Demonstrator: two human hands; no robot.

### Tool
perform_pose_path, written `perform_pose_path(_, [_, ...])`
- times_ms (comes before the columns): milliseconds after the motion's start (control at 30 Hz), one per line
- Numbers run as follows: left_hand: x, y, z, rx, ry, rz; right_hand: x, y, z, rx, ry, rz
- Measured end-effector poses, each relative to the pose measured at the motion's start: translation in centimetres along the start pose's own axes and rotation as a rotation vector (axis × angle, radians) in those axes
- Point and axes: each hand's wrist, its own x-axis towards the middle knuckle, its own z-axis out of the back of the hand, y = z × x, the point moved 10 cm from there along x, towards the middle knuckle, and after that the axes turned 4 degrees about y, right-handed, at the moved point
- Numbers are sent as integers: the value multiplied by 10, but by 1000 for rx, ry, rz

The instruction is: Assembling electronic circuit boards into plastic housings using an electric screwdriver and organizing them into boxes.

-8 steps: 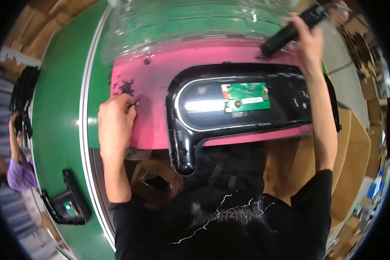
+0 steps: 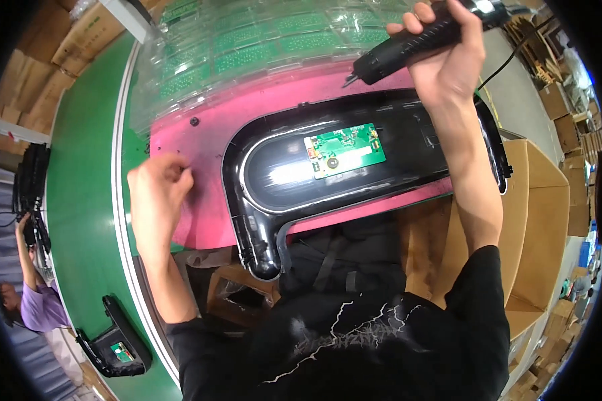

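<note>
While the black housing [image 2: 354,180] with its green circuit board [image 2: 344,148] lies unmoved on the pink mat [image 2: 207,200], right hand [image 2: 448,63] stays wrapped around the electric screwdriver [image 2: 408,43], raised; left hand [image 2: 157,194] has lifted, fingertips pinched—contents too small to tell.

The left hand [image 2: 155,194] is loosely curled, fingertips pinched together, forearm rising from the lower edge; the right hand [image 2: 445,57] is raised and stretched far forward, fingers wrapped in a closed grip, forearm nearly straight.
</note>
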Motion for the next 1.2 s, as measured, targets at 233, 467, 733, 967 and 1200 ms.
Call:
perform_pose_path(233, [32,-147,-21,-596,358,-411,-45,19,-56,343,357,-164])
perform_pose_path(467, [31,-177,-62,-1069,736,-454,-67,55,-71,331,507,-40])
perform_pose_path(733, [40,-158,-82,-918,602,-545,-74,76,-80,127,553,79])
perform_pose_path(967, [36,-170,-72,-734,361,-883,-67,62,-80,-12,592,102])
perform_pose_path(1200, [30,-169,-78,-641,305,-893,-74,55,-59,72,460,234])
